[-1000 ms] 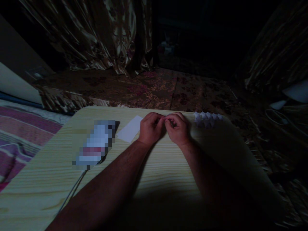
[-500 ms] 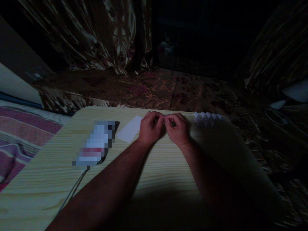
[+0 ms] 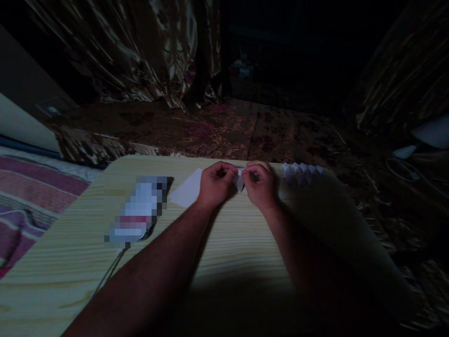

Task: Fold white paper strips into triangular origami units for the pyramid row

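Between my hands is a small folded piece of white paper (image 3: 240,182), its pointed end hanging down toward me. My left hand (image 3: 216,185) pinches its left side between thumb and fingers. On the other side my right hand (image 3: 259,183) pinches it the same way, fingers curled. Part of the paper is hidden behind the fingertips. Just left of my left hand lies a flat white sheet of paper (image 3: 187,189), partly covered by that hand. To the right, several small folded paper pieces (image 3: 302,173) stand in two rows near the table's far edge.
A phone-like device (image 3: 138,210), blurred out, lies on the left of the wooden table (image 3: 238,243), with a cable (image 3: 107,276) running toward me. Beyond the table is a patterned cloth surface (image 3: 224,128) below curtains (image 3: 168,51). Striped bedding (image 3: 38,187) is at the left.
My hands have moved slightly apart, and the folded paper between them has come into view, its point showing downward. The sheet, device and rows of folded pieces stay in place.
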### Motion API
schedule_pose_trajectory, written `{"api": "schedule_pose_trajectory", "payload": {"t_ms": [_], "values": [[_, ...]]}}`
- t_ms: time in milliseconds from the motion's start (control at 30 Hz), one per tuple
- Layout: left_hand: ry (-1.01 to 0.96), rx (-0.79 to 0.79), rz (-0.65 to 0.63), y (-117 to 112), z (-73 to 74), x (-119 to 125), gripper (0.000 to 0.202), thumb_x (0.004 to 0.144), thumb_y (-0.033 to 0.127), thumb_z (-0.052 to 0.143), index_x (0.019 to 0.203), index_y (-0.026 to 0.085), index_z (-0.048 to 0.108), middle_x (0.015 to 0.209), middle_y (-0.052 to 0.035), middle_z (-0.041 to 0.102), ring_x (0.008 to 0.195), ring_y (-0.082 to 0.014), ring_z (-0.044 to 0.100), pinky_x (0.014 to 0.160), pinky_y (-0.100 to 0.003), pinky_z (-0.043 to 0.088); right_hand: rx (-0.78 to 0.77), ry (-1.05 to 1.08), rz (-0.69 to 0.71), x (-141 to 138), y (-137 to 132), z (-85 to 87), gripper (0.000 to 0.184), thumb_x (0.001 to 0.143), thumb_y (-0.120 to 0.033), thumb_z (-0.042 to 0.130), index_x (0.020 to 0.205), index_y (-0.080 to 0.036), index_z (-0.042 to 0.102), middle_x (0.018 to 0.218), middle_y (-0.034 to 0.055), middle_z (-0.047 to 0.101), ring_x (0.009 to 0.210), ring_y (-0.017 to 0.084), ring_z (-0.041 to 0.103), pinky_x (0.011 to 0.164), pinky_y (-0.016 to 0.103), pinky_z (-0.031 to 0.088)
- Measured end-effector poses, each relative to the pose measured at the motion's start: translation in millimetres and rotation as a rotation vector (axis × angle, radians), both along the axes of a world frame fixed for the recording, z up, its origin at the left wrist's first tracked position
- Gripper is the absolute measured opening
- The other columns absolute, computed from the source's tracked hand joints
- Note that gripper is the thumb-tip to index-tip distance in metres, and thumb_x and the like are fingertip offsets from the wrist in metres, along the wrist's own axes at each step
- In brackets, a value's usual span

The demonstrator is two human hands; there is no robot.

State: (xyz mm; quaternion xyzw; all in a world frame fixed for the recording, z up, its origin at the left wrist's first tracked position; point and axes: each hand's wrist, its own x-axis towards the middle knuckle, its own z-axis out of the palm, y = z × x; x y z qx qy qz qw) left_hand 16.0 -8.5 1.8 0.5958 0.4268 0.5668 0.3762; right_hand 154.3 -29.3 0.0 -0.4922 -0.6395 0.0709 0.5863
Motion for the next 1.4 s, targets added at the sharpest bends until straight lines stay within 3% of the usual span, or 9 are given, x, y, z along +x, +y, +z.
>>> {"api": "schedule_pose_trajectory", "payload": {"t_ms": [233,467,1000,1267,1400], "values": [[-0.048,-0.059,-0.024,-0.3,-0.9,0.7,0.021,0.071,0.032,0.069,0.082,0.015,0.069,0.067,-0.0022,0.066,0.055,-0.0106,0.056,0.053,-0.021,0.045,-0.219,0.182,0.076,-0.8,5.4,-6.0,0.011,0.078,-0.029,0.058,0.076,-0.019,0.062,0.079,0.0018,0.067,0.071,0.015,0.060,0.067,0.027,0.049],[-0.088,-0.087,-0.048,0.5,-3.3,0.8,0.023,0.068,0.028,0.071,0.085,0.014,0.068,0.068,-0.0020,0.066,0.055,-0.0097,0.056,0.052,-0.021,0.045,-0.269,0.303,0.124,-1.5,7.8,-8.3,0.011,0.072,-0.029,0.062,0.070,-0.019,0.061,0.070,0.0002,0.066,0.064,0.014,0.060,0.062,0.026,0.049],[-0.076,-0.081,-0.051,-1.0,-0.8,0.7,0.019,0.066,0.027,0.072,0.081,0.015,0.066,0.067,-0.0014,0.066,0.053,-0.0094,0.056,0.050,-0.020,0.045,-0.311,0.304,0.140,0.2,7.8,-6.9,0.009,0.068,-0.025,0.062,0.065,-0.018,0.058,0.069,0.0002,0.064,0.065,0.013,0.059,0.061,0.025,0.047],[-0.105,-0.084,-0.034,1.2,-2.9,0.0,0.020,0.067,0.028,0.071,0.082,0.016,0.066,0.067,-0.0010,0.065,0.052,-0.0094,0.055,0.051,-0.021,0.045,-0.398,0.439,0.234,2.1,11.6,-7.1,0.022,0.066,-0.025,0.066,0.086,-0.017,0.061,0.072,0.0008,0.067,0.066,0.014,0.063,0.061,0.025,0.049],[-0.115,-0.078,-0.003,1.6,-1.8,0.1,0.021,0.065,0.028,0.072,0.080,0.015,0.066,0.064,-0.0002,0.063,0.052,-0.0089,0.053,0.052,-0.021,0.044,-0.461,0.453,0.274,2.1,11.3,-7.5,0.020,0.067,-0.028,0.066,0.083,-0.016,0.064,0.072,0.0027,0.069,0.065,0.015,0.064,0.059,0.025,0.049]]}}
